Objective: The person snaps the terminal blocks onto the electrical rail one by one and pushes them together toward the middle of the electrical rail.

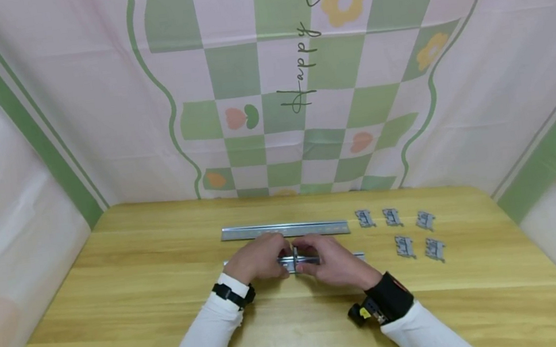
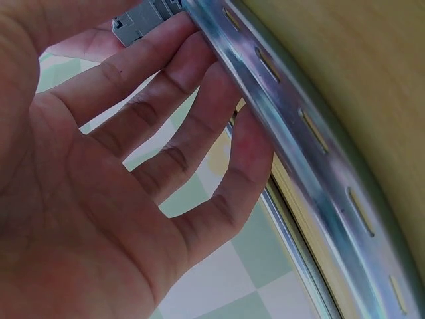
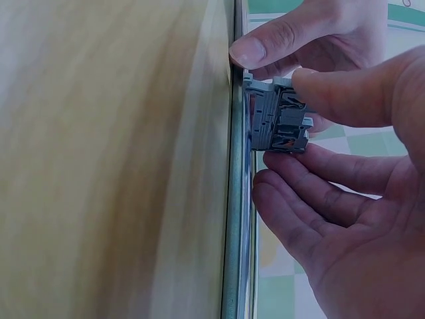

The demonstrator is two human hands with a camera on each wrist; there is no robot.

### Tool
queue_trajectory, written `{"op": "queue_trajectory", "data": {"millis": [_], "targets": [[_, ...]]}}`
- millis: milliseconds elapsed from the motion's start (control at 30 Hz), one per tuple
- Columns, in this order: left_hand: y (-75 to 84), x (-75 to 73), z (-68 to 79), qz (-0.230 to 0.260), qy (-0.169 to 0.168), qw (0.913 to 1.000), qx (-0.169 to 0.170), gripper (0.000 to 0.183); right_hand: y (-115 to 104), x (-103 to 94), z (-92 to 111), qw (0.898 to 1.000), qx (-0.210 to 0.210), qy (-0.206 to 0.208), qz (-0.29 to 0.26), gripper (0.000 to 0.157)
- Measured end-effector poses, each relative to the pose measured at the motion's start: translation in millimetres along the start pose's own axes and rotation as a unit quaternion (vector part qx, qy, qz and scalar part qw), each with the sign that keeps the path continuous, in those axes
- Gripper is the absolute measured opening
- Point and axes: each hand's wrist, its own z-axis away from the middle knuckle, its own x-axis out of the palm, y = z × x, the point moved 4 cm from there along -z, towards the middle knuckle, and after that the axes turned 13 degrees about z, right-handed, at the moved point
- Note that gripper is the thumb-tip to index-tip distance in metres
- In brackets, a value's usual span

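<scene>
A slotted metal DIN rail (image 1: 287, 266) lies crosswise near the middle of the table, mostly covered by both hands in the head view. My left hand (image 1: 259, 258) holds it, with fingertips along its far edge in the left wrist view and the thumb at its near edge in the right wrist view. On the rail stands a grey terminal block (image 3: 279, 119), upright and square to it. My right hand (image 1: 336, 262) pinches this block between thumb and fingers, just right of the left hand.
Behind the hands lies a second DIN rail (image 1: 285, 230), parallel to the first. Several loose grey terminal blocks (image 1: 404, 246) lie in two rows on the right of the wooden table (image 1: 117, 309). A patterned cloth (image 1: 234, 69) hangs at the table's back edge.
</scene>
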Motion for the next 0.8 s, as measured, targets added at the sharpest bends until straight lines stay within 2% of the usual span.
{"op": "queue_trajectory", "data": {"millis": [333,800], "targets": [[-0.3,-0.5,-0.3,-0.001,0.001,1.0,-0.003,0.017,-1.0,1.0,-0.7,1.0,-0.001,0.009,0.017,0.044],[2.7,-1.0,1.1,-0.01,0.005,0.9999,0.006,0.016,-5.0,2.5,-1.5,0.999,-0.006,0.021,0.029,0.035]]}}
